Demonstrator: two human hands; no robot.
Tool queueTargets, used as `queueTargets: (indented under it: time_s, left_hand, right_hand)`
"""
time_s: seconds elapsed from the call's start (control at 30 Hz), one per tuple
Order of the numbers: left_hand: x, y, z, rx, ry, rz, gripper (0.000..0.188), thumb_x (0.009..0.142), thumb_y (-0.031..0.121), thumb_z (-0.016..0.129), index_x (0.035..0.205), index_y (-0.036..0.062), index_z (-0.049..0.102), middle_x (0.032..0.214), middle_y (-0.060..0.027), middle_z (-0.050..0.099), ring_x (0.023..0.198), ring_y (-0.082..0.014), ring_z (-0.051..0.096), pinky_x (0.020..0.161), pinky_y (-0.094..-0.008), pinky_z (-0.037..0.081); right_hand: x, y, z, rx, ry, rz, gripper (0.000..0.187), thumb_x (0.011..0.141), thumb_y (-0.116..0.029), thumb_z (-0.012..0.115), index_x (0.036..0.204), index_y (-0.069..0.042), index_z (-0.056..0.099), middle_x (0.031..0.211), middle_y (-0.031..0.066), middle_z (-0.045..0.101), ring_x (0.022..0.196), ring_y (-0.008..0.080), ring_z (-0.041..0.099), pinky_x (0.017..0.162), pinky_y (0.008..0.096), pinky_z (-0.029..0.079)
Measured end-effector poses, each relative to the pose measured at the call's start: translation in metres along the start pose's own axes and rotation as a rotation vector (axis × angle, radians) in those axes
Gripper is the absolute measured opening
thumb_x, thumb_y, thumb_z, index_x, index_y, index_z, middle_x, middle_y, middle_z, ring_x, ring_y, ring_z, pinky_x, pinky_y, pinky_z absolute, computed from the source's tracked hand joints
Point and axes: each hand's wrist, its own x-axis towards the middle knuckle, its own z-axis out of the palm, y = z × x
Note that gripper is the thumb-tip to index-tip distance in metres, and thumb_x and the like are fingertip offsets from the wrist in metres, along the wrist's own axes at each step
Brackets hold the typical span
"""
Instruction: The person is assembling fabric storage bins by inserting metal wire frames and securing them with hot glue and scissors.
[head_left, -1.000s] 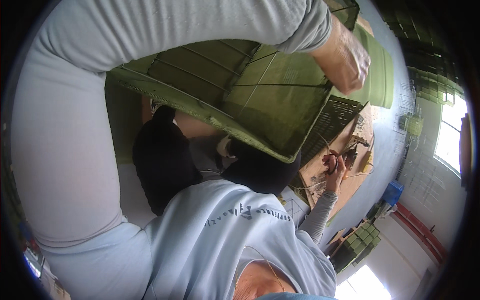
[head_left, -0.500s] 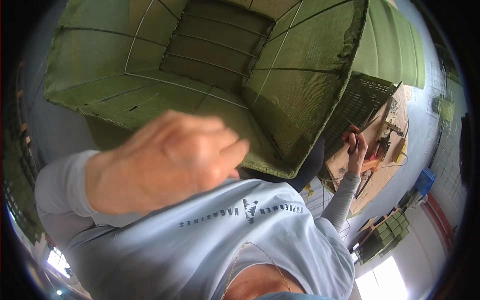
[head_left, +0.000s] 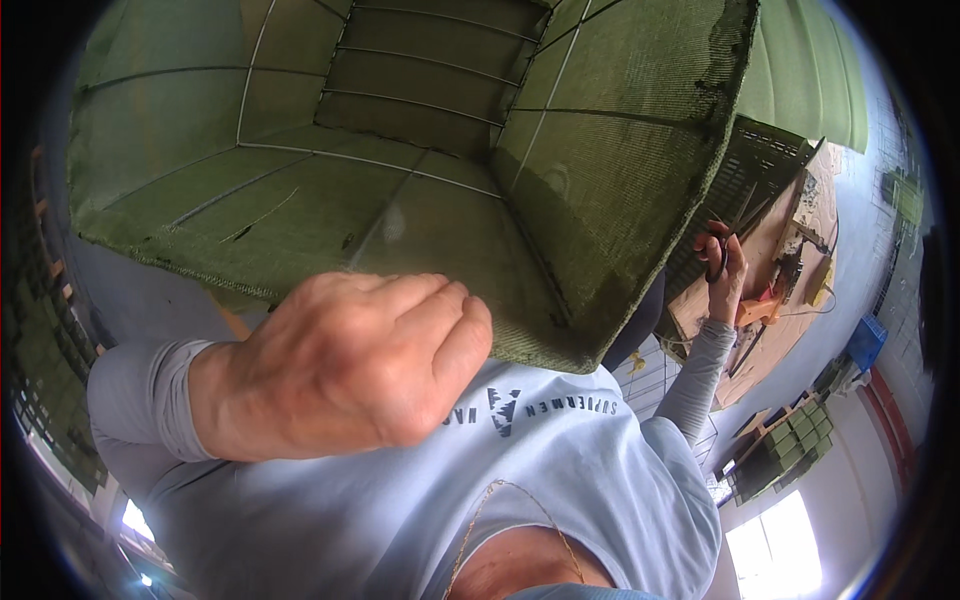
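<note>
Seemingly steadied bin [head_left: 620,185]. Left hand [head_left: 350,365], 6 o'clock: fingers curled together, grip unclear. Right hand [head_left: 731,270] clamped scissors [head_left: 744,207]. Next needed steadiness.

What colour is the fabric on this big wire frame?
The fabric is olive green, showing best in the head view.

We could not see the left hand's [head_left: 340,365] fingertips, turned away beside the rim of the green box [head_left: 620,130], nor tell whether they gripped it. The view's top edge cut off the box. How the right hand's [head_left: 727,275] fingers sat in the scissors [head_left: 740,214] was too small to tell.
</note>
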Motion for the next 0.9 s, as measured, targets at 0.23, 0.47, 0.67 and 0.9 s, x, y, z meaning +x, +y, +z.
queueTargets:
  time_s: [0.23, 0.47, 0.67, 0.9]
  left_hand:
    - [0.002, -0.013, 0.027, 0.48, 0.454, 0.057, 0.018, 0.066, 0.006, 0.062, 0.082, -0.004, 0.063, 0.074, -0.0136, 0.064, 0.076, -0.0238, 0.067, 0.066, -0.0316, 0.056]
    - [-0.012, 0.001, 0.02, 0.304, 0.17, -0.062, 0.018, 0.067, 0.005, 0.065, 0.083, -0.0024, 0.063, 0.071, -0.0113, 0.062, 0.071, -0.0226, 0.065, 0.066, -0.0318, 0.056]
    - [-0.026, 0.01, 0.019, 0.513, 0.461, 0.033, 0.034, 0.076, 0.029, 0.069, 0.095, 0.0014, 0.067, 0.094, -0.0132, 0.068, 0.092, -0.0244, 0.066, 0.086, -0.0391, 0.051]
    - [-0.074, -0.022, -0.03, 0.215, 0.388, -0.287, 0.036, 0.081, 0.032, 0.064, 0.09, -0.0021, 0.066, 0.091, -0.0107, 0.066, 0.085, -0.0236, 0.062, 0.076, -0.034, 0.049]
  right_hand:
    - [-0.019, 0.035, -0.031, 0.013, 0.094, 0.066, 0.031, 0.094, -0.023, 0.053, 0.118, -0.003, 0.056, 0.092, 0.0021, 0.064, 0.078, 0.009, 0.06, 0.064, 0.019, 0.044]
    - [-0.035, 0.038, -0.03, 0.084, 0.155, -0.034, 0.031, 0.095, -0.023, 0.054, 0.116, -0.001, 0.057, 0.086, 0.0001, 0.061, 0.075, 0.0069, 0.055, 0.064, 0.0207, 0.041]
    - [-0.068, 0.072, -0.051, -0.013, 0.4, -0.105, 0.03, 0.094, -0.02, 0.054, 0.116, 0.001, 0.056, 0.088, 0.0043, 0.061, 0.077, 0.01, 0.058, 0.066, 0.0222, 0.044]
    - [-0.086, 0.091, -0.063, 0.215, 0.475, -0.088, 0.023, 0.093, -0.01, 0.056, 0.111, 0.004, 0.055, 0.106, 0.0072, 0.059, 0.085, 0.0116, 0.057, 0.077, 0.0251, 0.048]
